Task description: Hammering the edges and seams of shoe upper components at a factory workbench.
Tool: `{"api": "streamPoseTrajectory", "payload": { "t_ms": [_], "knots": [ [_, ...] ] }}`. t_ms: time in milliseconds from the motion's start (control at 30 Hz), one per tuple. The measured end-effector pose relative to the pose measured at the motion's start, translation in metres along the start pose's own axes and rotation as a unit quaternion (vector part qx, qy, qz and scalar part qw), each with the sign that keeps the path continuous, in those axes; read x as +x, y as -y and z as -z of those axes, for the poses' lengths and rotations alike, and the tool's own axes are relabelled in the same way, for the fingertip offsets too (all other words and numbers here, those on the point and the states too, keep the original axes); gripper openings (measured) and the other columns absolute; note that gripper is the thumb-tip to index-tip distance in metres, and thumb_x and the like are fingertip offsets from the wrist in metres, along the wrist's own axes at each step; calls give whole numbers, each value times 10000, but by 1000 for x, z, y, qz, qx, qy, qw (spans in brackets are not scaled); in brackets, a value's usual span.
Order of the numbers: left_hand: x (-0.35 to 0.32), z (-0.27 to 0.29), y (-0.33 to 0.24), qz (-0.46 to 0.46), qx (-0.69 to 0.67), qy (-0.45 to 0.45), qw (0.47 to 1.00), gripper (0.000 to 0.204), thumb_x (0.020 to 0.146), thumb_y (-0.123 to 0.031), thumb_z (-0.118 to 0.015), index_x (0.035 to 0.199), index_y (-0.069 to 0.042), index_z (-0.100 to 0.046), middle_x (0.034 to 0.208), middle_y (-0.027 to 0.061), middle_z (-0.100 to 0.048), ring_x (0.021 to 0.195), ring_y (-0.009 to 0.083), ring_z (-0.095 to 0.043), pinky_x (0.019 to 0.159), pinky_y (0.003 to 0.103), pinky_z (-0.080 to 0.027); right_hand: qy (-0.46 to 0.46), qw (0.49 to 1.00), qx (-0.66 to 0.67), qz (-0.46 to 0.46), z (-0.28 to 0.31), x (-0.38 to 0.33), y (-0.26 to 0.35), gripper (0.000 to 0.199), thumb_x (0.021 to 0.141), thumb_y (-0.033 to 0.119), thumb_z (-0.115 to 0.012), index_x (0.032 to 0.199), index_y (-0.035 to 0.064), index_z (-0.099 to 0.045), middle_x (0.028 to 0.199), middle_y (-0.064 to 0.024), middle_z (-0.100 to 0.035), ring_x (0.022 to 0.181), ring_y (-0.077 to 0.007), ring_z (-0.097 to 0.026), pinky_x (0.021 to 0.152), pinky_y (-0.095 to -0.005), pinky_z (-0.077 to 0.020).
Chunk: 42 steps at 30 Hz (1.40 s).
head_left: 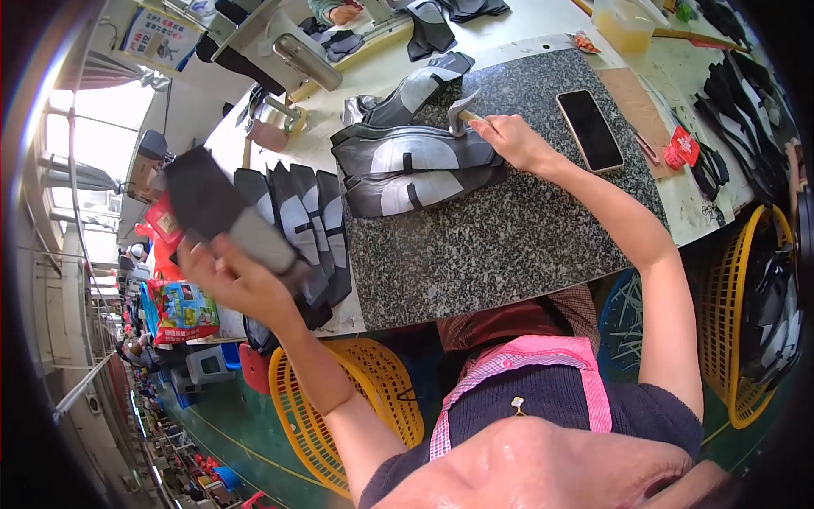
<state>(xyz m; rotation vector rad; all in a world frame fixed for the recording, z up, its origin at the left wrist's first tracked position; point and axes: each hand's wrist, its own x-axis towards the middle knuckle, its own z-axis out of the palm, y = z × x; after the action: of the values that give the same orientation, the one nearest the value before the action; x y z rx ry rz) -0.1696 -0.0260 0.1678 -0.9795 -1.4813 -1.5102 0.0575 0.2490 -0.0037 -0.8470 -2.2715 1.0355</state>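
My left hand point(246, 284) is raised at the left edge of the table, fingers closed on a black and grey shoe upper piece point(208, 199) smeared by motion. Below and beside it lies a row of similar grey and black upper pieces point(297, 208), overlapping. In my right hand point(517, 144) is a hammer point(460, 114), gripped by its short wooden handle; the curved metal head is just above the far edge of the stacked shoe uppers point(415, 157). These uppers lie on a speckled granite slab point(458, 254), with another upper point(411, 93) behind them.
On the slab's right lies a phone point(591, 131); past it are a red packet point(682, 148) and dark pieces point(746, 119). A metal flask point(307, 61) stands at the back left. Yellow baskets point(292, 424) flank me. Across the table another person's hand point(344, 14) shows.
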Motion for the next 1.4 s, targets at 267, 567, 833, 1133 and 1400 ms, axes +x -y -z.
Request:
{"api": "streamPoseTrajectory", "payload": {
  "t_ms": [267, 567, 833, 1133, 1400],
  "knots": [
    [-158, -7, -69, 177, -182, 791, 556, 256, 978, -131, -635, 1226, -64, -631, 974, 152, -720, 794, 329, -716, 709, 380, -542, -92, 985, 72, 126, 27, -80, 44, 445, 1068, 366, -522, 944, -41, -650, 588, -147, -515, 518, -163, -460, 508, -361, -377],
    [-215, -51, -76, 159, -170, 681, 694, 216, 810, -28, -718, 1025, -10, -716, 907, 112, -636, 942, 314, -558, 852, 419, -469, 123, 981, 58, -139, 74, -201, 46, 355, 1050, 292, -548, 1228, 7, -663, 723, -186, -616, 605, -226, -596, 591, -391, -466],
    [-208, -67, -73, 146, -168, 710, 668, 190, 792, -116, -789, 979, -80, -796, 905, 59, -682, 925, 254, -575, 871, 378, -454, 166, 975, -7, -151, 71, -212, 48, 305, 1043, 308, -534, 1077, 18, -625, 708, -223, -623, 703, -433, -645, 597, -493, -485],
    [-215, -59, -67, -98, -165, 626, 756, 135, 792, -141, -776, 925, -157, -791, 876, -48, -659, 889, 196, -561, 776, 365, -393, 76, 986, 7, -147, 79, -188, 63, 310, 1049, 302, -542, 1020, 5, -625, 681, -220, -614, 657, -425, -637, 566, -474, -471],
    [-215, -55, -65, -102, -140, 612, 771, 118, 788, -170, -787, 906, -171, -791, 872, -50, -661, 892, 191, -568, 756, 360, -388, 111, 985, -1, -131, 77, -187, 68, 274, 1018, 248, -568, 938, -11, -533, 694, -237, -623, 666, -432, -643, 566, -468, -484]
  ]
}}
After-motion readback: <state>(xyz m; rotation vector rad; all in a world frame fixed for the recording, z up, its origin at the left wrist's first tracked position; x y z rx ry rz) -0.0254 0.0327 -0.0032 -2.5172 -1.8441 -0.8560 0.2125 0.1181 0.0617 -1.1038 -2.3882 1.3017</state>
